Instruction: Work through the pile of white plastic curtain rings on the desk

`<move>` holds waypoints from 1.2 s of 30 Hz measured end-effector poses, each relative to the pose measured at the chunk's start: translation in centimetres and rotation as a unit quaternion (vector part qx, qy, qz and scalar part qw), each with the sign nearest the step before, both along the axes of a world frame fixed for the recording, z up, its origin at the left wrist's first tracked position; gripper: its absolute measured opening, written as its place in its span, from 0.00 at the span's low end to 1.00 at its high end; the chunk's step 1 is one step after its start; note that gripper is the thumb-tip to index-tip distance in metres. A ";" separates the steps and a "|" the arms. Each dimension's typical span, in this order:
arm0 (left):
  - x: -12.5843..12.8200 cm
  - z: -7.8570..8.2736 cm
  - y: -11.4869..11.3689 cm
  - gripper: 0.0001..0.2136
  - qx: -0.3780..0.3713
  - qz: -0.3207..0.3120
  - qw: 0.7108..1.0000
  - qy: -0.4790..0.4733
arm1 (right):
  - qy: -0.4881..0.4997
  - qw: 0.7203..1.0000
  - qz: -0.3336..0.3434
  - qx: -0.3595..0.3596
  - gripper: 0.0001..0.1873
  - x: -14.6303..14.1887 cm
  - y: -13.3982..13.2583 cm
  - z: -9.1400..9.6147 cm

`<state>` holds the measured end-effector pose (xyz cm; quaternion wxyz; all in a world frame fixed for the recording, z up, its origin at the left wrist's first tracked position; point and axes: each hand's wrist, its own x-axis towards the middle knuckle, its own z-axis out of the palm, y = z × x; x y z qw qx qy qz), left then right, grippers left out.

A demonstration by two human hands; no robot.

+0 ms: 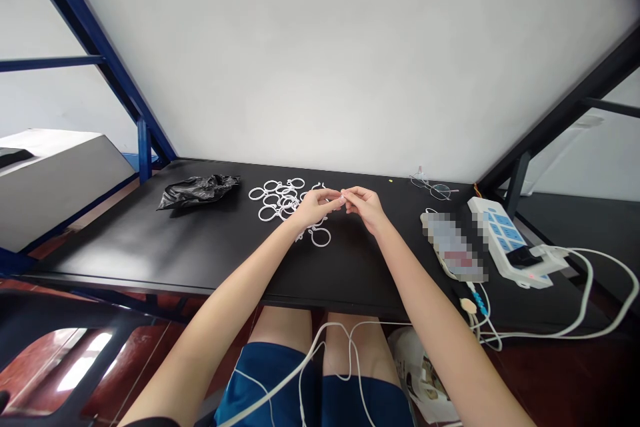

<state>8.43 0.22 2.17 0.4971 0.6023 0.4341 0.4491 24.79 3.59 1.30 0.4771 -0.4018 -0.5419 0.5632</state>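
My left hand [317, 205] and my right hand [364, 205] meet over the middle of the black table [150, 240], fingertips pinched together at one small white piece, probably a ring, too small to make out. A heap of several white plastic rings [280, 197] lies just behind and left of my left hand. One more white ring [321, 237] lies on the table under my left wrist.
A crumpled black plastic bag [199, 190] lies at the back left. Spectacles [433, 187] rest at the back right. A white power strip [507, 240] with white cables [585, 293] and a blurred flat object [454, 247] sit at the right. Blue frame posts [144, 147] stand left.
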 end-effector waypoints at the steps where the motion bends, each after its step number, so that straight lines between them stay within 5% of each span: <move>1: 0.0 0.0 0.0 0.23 0.000 0.000 1.000 0.000 | 0.000 1.000 0.001 0.000 0.17 0.0 0.0 0.0; 36: -0.1 -0.8 0.4 0.23 0.039 -0.007 0.999 0.005 | 0.011 1.000 0.011 -0.003 0.18 0.0 -0.1 0.2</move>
